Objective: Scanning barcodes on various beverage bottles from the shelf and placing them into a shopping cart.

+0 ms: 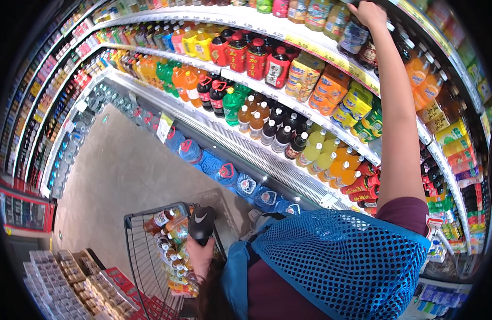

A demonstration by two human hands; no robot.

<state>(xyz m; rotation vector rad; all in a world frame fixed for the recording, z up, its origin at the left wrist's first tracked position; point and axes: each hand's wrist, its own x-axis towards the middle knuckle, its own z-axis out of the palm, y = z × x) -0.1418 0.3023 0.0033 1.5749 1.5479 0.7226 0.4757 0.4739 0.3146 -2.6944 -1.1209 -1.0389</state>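
My left hand point(200, 256) is closed around a black rounded object point(202, 224) with a Nike mark, perhaps a bottle, above a wire shopping cart point(128, 240). Bottles of brown and yellowish drinks point(176, 256) lie piled in the cart. My right arm stretches up to the upper shelf, where my right hand point(370, 14) is among the tops of drink bottles. Just below it stands a dark bottle with a bluish label point(353, 37). Its fingers are partly cut off by the picture's edge, so whether they grip a bottle cannot be told.
Long curved shelves point(270, 86) hold bottled drinks and multipacks. Large blue-tinted water bottles point(226, 174) line the floor along the shelf base. Stacked packaged goods point(86, 284) stand at the lower left. Grey floor point(122, 160) lies between the cart and shelves.
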